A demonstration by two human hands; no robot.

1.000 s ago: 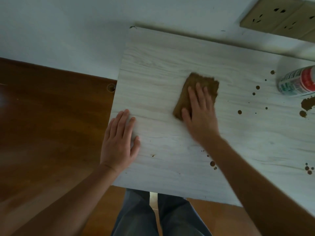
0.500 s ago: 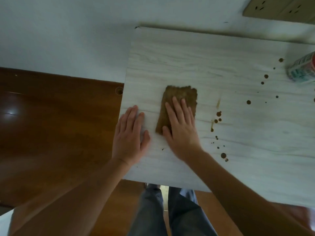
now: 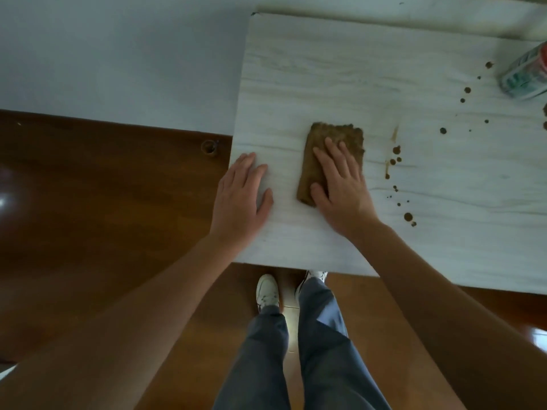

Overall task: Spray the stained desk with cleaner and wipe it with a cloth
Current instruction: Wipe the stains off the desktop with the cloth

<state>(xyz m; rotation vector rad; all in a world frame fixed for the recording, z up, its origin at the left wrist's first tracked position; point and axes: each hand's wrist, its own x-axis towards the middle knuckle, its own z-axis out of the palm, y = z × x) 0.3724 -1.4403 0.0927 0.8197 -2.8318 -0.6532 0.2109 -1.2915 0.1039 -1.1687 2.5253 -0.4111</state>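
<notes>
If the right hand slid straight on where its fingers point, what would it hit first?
Nothing on the desk, it seems: the right hand, pressing the cloth, points over bare wood to the wall. Stains and the can lie off right.

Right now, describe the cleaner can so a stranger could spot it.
Find the pale wood-grain desk, then follow the brown spots to its far right edge. The cleaner can sits there, the only thing with a white, green and red label.

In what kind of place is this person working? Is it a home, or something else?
Most likely an ordinary room in a home or small office: a pale wood-grain desk stands against a plain white wall, over a glossy brown wooden floor.
</notes>
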